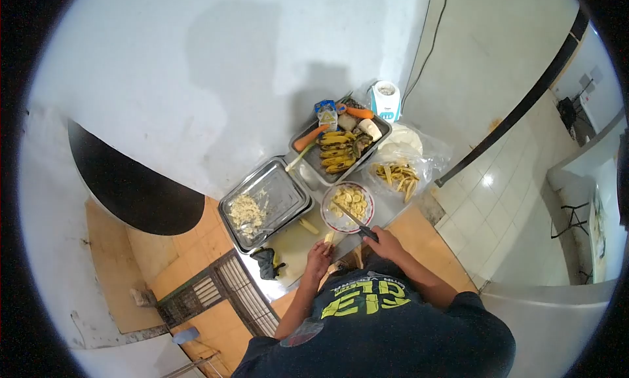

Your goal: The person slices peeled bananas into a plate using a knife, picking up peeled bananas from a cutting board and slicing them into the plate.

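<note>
My left hand (318, 260) is closed around a short peeled banana piece (329, 236) just below the bowl. A kitchen knife (368, 232) with a black handle is gripped in my right hand (386, 245), its blade reaching over the bowl. The white bowl (323, 215) has a red-patterned rim and holds many banana slices (348, 201). Left of the bowl, another peeled banana piece (308, 226) lies on the pale board (296, 242).
A metal tray (275, 175) with pale shredded food stands left. Behind, another tray (319, 173) holds bananas (337, 152), carrots (308, 139) and a blue packet (326, 113). Banana peels (398, 175) lie on plastic at right. A white-blue appliance (386, 103) and a dark cloth-like item (266, 263) are near.
</note>
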Available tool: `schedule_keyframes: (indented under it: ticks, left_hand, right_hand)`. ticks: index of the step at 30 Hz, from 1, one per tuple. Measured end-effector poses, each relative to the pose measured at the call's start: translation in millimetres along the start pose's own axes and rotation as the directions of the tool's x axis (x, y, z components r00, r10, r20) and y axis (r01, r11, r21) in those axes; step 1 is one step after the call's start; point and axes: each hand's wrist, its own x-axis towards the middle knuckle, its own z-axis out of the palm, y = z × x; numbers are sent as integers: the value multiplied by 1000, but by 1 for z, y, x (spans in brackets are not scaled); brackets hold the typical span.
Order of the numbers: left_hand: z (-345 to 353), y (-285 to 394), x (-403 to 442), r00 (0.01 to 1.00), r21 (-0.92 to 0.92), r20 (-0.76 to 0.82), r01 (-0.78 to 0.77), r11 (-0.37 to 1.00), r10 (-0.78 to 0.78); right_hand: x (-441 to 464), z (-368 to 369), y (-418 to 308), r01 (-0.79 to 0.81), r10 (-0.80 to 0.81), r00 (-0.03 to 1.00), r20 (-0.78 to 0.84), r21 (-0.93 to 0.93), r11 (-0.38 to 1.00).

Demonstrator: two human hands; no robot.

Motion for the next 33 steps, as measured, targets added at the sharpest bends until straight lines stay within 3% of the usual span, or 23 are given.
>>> schedule_keyframes:
  ticks: [2, 5, 11, 17, 20, 26, 33]
  left_hand:
    - [1, -4, -1, 1000, 21, 7, 13, 1000, -13]
    - [-21, -9, 17, 985, 5, 165, 58, 998, -58]
    - [18, 10, 3, 999, 58, 29, -33, 998, 32]
    - [37, 9, 9, 996, -2, -29, -83, 997, 83]
    - [29, -4, 23, 997, 19, 15, -71, 997, 70]
    - [63, -16, 19, 988, -46, 6, -154, 987, 154]
    - [66, -37, 27, 977, -75, -66, -206, 976, 201]
  right_hand:
    - [-4, 0, -1, -16, 16, 1000, -7, 33, 999]
    - [-7, 20, 16, 51, -45, 993, -110, 52, 997]
    - [0, -3, 15, 47, -49, 998, 27, 49, 998]
    - [21, -22, 14, 164, -164, 987, -4, -15, 986]
    - [17, -35, 10, 87, -88, 991, 99, 18, 996]
    - [22, -47, 44, 165, -160, 980, 116, -34, 986]
    - [47, -70, 48, 200, -181, 952, 247, -57, 978]
